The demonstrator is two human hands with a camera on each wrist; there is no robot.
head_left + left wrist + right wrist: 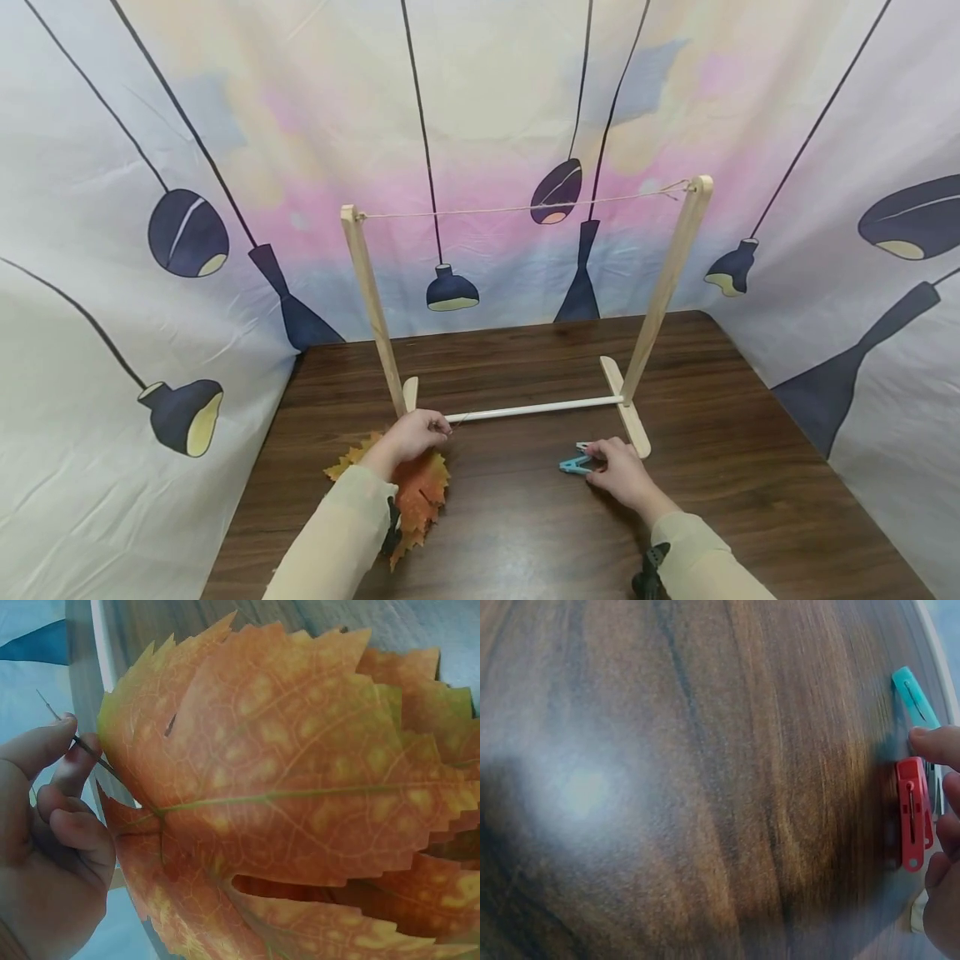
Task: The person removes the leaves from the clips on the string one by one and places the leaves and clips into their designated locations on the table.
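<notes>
My left hand [411, 435] pinches the thin stem [112, 772] of an orange maple leaf [277, 765] between thumb and forefinger. That leaf is raised at its stem end, and other orange and yellow leaves lie beneath it, partly hidden by my forearm in the head view. Over on the right, my right hand [622, 477] pinches the end of a blue clothespin [575, 465] close to the tabletop. A red clothespin [911, 814] lies beside the blue one, under my fingers in the right wrist view.
Behind my hands stands a wooden frame with a left post [375, 308], a right post [667, 287] and a string [487, 210] tied between their tops. A white rod [536, 409] joins its feet low over the brown table [510, 517]. A patterned curtain hangs behind.
</notes>
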